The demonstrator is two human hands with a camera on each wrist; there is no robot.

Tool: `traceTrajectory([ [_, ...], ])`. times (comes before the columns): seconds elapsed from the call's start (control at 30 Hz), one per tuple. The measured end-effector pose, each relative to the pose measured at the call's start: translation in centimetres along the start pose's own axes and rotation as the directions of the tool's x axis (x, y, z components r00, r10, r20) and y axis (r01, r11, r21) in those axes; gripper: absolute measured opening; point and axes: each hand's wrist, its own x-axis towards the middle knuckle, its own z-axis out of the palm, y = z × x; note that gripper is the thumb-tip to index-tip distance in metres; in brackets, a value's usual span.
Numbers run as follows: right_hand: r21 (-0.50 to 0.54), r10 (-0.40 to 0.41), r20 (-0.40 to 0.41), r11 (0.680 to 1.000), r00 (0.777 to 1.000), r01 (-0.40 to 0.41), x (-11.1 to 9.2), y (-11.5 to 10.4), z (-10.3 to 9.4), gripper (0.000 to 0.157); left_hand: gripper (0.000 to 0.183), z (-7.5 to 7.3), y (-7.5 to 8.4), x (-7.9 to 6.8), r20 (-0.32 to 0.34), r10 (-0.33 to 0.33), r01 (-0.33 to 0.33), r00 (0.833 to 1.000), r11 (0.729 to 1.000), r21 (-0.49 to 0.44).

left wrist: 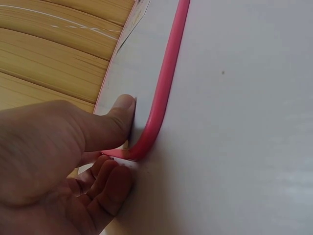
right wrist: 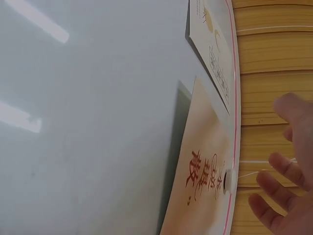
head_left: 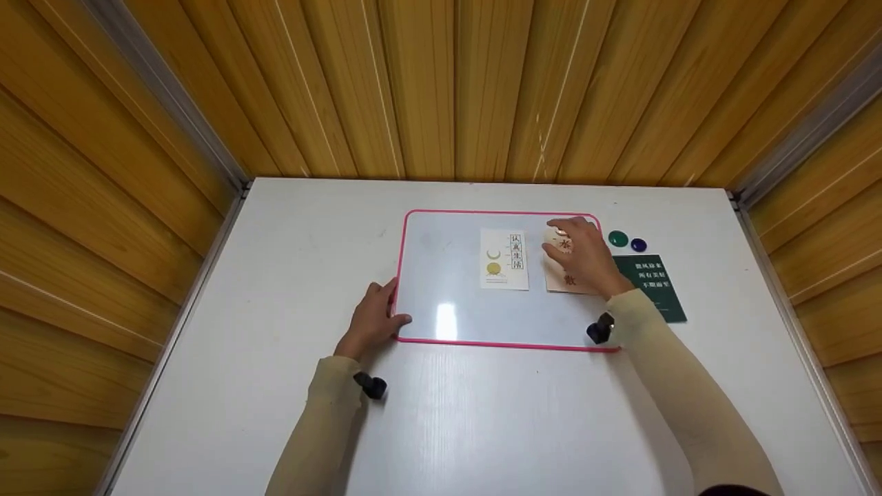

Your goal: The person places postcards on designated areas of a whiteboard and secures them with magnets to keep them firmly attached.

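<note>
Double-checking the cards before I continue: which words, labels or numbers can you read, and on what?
White card: "认真生活"
White card, tiny print: too small to read.
Green card: "微风徐来 所有美好 不期而至"
Green card, marks below: too small.
Peach card: red characters, too distorted to read surely.

Just right of your left hand [head_left: 373,315], glare whitens the board [head_left: 437,269]; your sleeves [head_left: 311,420] throw soft shadows on the bright table [head_left: 482,420].

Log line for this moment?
left hand: grips whiteboard; right hand: near peach card, holding nothing; white magnet: on peach card; green card: right of whiteboard
</note>
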Motion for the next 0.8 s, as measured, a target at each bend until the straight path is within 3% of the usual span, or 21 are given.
traceTrajectory([
  [0.33, -0.018, 0.027, -0.042, 0.999, 0.999, -0.028, 0.0, 1.5, -0.8, 0.071, 0.082, 0.1, -0.2, 0.1, -0.002, 0.007, -0.007, 1.000, 1.000, -0.001],
  [0.8, -0.053, 0.016, -0.058, 0.998, 0.998, -0.019, 0.0, 3.4, -2.1, 0.073, 0.082, 0.1, -0.3, 0.0, -0.011, 0.019, -0.019, 1.000, 1.000, -0.002],
])
